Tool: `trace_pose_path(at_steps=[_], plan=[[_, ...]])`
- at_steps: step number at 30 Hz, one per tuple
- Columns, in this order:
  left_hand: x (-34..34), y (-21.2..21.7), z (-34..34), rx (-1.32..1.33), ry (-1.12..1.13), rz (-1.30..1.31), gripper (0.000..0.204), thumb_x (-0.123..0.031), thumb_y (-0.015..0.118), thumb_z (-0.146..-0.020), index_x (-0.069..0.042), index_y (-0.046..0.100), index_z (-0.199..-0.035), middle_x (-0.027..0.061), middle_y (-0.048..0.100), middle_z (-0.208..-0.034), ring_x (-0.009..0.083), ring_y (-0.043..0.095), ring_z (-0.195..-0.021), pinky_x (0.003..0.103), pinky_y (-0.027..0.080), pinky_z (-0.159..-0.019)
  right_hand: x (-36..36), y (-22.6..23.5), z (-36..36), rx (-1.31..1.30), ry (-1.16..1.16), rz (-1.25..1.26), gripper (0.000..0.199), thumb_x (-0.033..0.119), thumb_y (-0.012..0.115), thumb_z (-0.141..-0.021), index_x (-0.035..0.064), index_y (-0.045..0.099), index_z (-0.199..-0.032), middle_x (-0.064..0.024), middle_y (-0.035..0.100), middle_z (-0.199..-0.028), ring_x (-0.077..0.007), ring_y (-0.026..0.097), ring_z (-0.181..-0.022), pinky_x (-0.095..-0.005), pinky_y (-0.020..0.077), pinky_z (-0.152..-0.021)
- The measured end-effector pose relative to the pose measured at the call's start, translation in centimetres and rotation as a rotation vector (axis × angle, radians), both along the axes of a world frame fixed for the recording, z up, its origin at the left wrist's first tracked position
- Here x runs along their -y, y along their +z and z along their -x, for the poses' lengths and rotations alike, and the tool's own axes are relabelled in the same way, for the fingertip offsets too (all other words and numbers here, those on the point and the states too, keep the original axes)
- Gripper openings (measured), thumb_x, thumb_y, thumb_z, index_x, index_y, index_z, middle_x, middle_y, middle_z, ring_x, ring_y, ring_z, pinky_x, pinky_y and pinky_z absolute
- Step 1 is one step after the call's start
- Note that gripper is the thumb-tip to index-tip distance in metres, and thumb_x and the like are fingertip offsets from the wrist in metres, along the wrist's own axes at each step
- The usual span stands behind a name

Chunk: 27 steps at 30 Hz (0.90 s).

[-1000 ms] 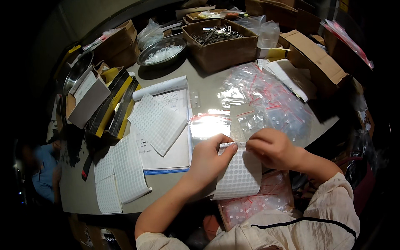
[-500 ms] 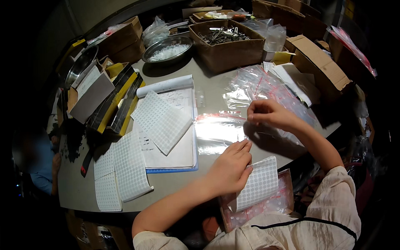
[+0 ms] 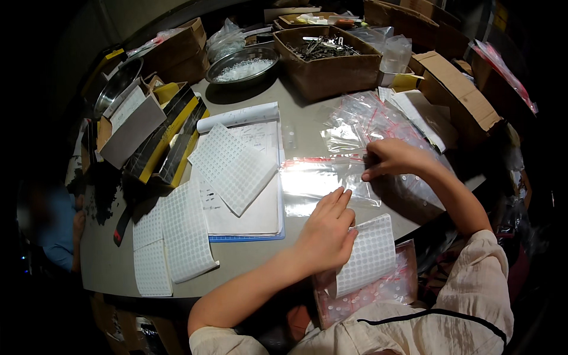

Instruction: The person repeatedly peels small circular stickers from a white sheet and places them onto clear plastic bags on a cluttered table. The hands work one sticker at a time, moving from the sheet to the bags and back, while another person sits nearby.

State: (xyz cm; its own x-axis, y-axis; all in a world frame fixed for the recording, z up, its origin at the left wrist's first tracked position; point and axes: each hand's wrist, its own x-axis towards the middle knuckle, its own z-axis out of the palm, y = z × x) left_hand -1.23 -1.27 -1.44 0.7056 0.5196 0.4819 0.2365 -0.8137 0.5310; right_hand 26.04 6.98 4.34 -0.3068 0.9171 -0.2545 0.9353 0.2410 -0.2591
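My left hand (image 3: 326, 232) holds a white sheet of small round stickers (image 3: 371, 254) at the table's near edge, its fingers lying over the lower edge of a clear zip bag (image 3: 322, 180). My right hand (image 3: 393, 158) pinches the right end of that bag's red zip strip, beside a heap of more clear red-striped bags (image 3: 367, 121). A further bag with small dots (image 3: 378, 293) lies in my lap under the sticker sheet.
An open notebook (image 3: 248, 204) with a sticker sheet (image 3: 232, 167) on it lies left of the bag, more sheets (image 3: 171, 239) beside it. Cardboard boxes (image 3: 326, 59), a metal bowl of white bits (image 3: 242, 65) and yellow-black boxes (image 3: 168, 139) ring the grey table (image 3: 248, 266).
My hands have parted: the right one left the sticker sheet and went up to the clear bag, the left one lowered the sheet toward my lap and laid fingers on the bag.
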Motion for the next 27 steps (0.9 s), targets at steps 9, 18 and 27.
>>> trace_pose_path(at_steps=[9, 18, 27], plan=[[-0.1, 0.9, 0.1, -0.111, 0.008, 0.113, 0.024, -0.009, 0.068, -0.087, 0.007, 0.06, -0.103, 0.0405, 0.055, -0.138, 0.0528, 0.049, -0.137, 0.055, 0.034, -0.121, 1.4, 0.9, 0.8, -0.302, 0.128, -0.11, 0.036, 0.026, 0.081, -0.09, -0.0013, 0.063, -0.106, -0.0174, 0.07, -0.091, -0.0306, 0.069, -0.08, -0.0391, 0.0532, -0.073], [-0.7, 0.6, 0.3, 0.067, 0.069, 0.085, 0.019, -0.014, 0.072, -0.09, 0.001, 0.063, -0.099, 0.0238, 0.069, -0.112, 0.0419, 0.064, -0.11, 0.051, 0.047, -0.097, 0.7, -1.7, 3.8, -0.064, 0.072, -0.339, 0.025, 0.014, 0.077, -0.088, 0.0015, 0.059, -0.101, -0.0184, 0.068, -0.089, -0.041, 0.066, -0.085, -0.0497, 0.0516, -0.075], [-0.7, 1.6, 0.5, 0.143, 0.239, 0.367, 0.024, -0.021, 0.075, -0.094, 0.0, 0.065, -0.102, 0.0195, 0.071, -0.089, 0.0369, 0.067, -0.074, 0.045, 0.052, -0.068, 6.9, 2.2, 4.2, -0.528, 0.416, -0.287, 0.025, 0.008, 0.075, -0.084, 0.0053, 0.061, -0.105, -0.016, 0.064, -0.097, -0.0357, 0.062, -0.094, -0.0454, 0.0503, -0.081]])
